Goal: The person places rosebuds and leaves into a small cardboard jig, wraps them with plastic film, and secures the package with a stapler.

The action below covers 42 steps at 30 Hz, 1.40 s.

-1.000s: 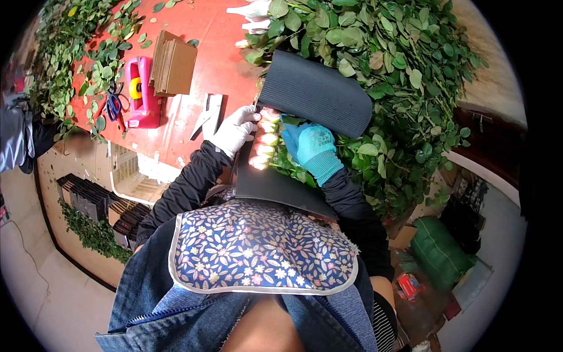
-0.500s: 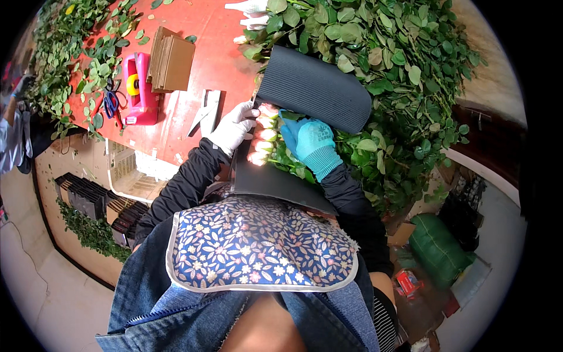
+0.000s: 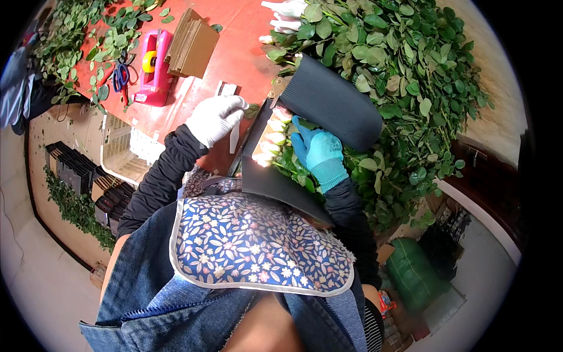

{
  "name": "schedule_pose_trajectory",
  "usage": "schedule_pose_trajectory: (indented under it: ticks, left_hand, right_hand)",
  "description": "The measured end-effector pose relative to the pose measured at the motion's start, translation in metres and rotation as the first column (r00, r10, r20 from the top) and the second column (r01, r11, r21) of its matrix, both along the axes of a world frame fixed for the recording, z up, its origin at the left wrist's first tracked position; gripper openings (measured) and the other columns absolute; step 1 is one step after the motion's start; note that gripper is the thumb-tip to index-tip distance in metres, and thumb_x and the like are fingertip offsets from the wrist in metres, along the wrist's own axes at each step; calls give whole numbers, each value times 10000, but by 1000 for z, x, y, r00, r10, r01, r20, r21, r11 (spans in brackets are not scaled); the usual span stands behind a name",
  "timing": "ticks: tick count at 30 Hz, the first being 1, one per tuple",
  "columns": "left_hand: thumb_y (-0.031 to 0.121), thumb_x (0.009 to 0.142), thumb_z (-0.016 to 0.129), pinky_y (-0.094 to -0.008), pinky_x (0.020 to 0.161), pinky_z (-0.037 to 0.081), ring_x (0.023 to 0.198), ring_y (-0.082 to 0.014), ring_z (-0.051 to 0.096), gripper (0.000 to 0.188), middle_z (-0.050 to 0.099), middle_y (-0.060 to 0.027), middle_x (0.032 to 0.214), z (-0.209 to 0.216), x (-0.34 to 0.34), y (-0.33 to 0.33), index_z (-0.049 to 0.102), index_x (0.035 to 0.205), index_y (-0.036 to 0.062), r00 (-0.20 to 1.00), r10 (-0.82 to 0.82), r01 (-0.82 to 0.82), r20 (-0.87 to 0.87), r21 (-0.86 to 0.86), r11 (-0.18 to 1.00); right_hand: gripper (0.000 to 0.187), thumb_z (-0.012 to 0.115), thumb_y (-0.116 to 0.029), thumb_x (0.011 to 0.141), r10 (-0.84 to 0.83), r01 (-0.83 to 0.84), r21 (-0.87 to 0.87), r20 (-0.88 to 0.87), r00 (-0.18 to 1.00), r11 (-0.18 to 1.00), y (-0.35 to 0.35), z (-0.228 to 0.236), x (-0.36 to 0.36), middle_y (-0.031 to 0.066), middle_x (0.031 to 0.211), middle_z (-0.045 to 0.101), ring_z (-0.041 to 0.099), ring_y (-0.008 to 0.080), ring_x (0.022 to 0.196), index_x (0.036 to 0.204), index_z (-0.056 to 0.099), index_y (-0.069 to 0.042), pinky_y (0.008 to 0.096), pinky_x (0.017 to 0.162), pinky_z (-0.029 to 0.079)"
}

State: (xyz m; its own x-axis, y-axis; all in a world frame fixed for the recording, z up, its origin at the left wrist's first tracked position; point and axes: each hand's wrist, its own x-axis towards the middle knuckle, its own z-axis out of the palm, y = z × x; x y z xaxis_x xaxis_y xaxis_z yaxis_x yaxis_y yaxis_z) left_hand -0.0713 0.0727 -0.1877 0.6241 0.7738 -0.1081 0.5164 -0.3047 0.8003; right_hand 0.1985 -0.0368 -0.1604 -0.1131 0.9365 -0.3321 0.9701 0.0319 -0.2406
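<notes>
Head view, frame centre: white-gloved left hand (image 3: 216, 120) is curled, turquoise-gloved right hand (image 3: 319, 154) touches leafy pale-pink roses (image 3: 275, 139); I cannot tell either grip.

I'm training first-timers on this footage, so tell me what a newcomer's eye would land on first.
The hot-pink tape dispenser jumps out, standing on the red tabletop at upper left. Next, the left grip, gloved in white, and the right grip, gloved in turquoise, flank pale pink rosebuds at the centre. Leafy green stems crowd the upper right.
</notes>
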Motion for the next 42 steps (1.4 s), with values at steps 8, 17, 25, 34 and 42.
schedule_pose_trajectory:
  ticks: [8,17,25,34,42]
  left_hand:
    - [67,967,542,-276,745,539,785,-125,623,239,695,-68,944,-27,29,-43,648,1170,-1,992,-97,54,-75,-438,898]
    - [2,964,498,-267,801,525,839,-153,628,309,687,-105,971,-35,36,-49,595,1246,-76,996,76,-84,-39,-627,775]
    - [16,911,540,-278,770,533,813,-175,668,315,710,-136,926,-50,32,-53,619,1201,-78,980,191,-98,60,-688,719]
    - [-2,922,522,-271,785,541,811,-174,666,306,704,-142,943,-42,34,-55,599,1206,-86,962,267,-127,61,-762,634]
    - [123,898,683,-299,729,530,811,-182,676,304,708,-80,905,-12,35,-33,621,1189,61,980,-154,116,-123,-271,956]
  right_hand:
    - [425,595,-288,936,-5,9,89,-49,999,996,-7,-15,5,188,701,641,617,351,606,1326,600,-119,478,623,501]
    - [411,576,-322,947,-13,14,99,-14,1000,995,-10,-21,4,178,707,649,619,345,607,1310,622,-134,471,613,502]
    - [414,576,-318,948,-21,21,35,-4,1000,999,-6,-14,2,181,765,669,636,345,650,1314,614,-129,465,633,513]
    - [273,564,-340,948,-50,54,104,-42,998,993,-7,-15,1,176,728,652,642,340,652,985,662,-88,469,637,513]
    - [407,602,-299,926,12,-7,-97,49,999,995,-3,13,2,197,845,679,660,346,744,1296,616,-131,472,700,523]
